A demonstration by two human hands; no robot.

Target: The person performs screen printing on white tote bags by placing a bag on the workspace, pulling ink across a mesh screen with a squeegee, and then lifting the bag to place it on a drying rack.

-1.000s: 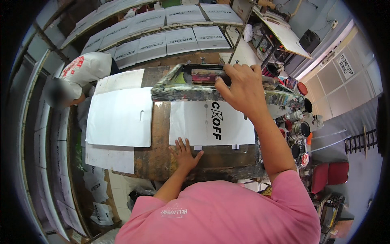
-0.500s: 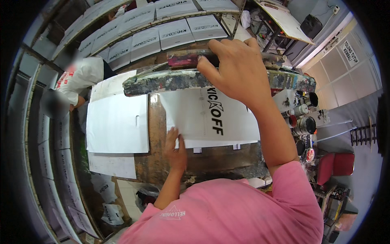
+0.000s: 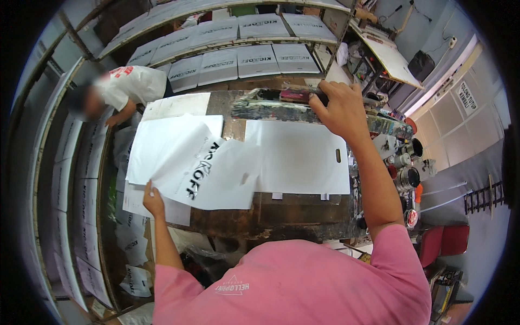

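A white plastic bag with black lettering slants over the table, its left part lying across a stack of white bags. My left hand pinches its near left edge. Beyond, my right hand is closed round a paint-stained screen-printing frame, tilted up along the table's far side. A squeegee with a dark pink stain rests against the frame beside my right fingers. Under the raised frame lies a blank white bag with a handle slot, flat on the table.
Racks of printed bags stand beyond the table, and another rack at the left. A person in a white shirt bends there. Ink cans crowd the table's right side, near a red chair.
My left hand has drawn the printed bag leftward off the table's middle and over the stack, uncovering the blank bag. My right hand and the frame appear farther right and lower in view.
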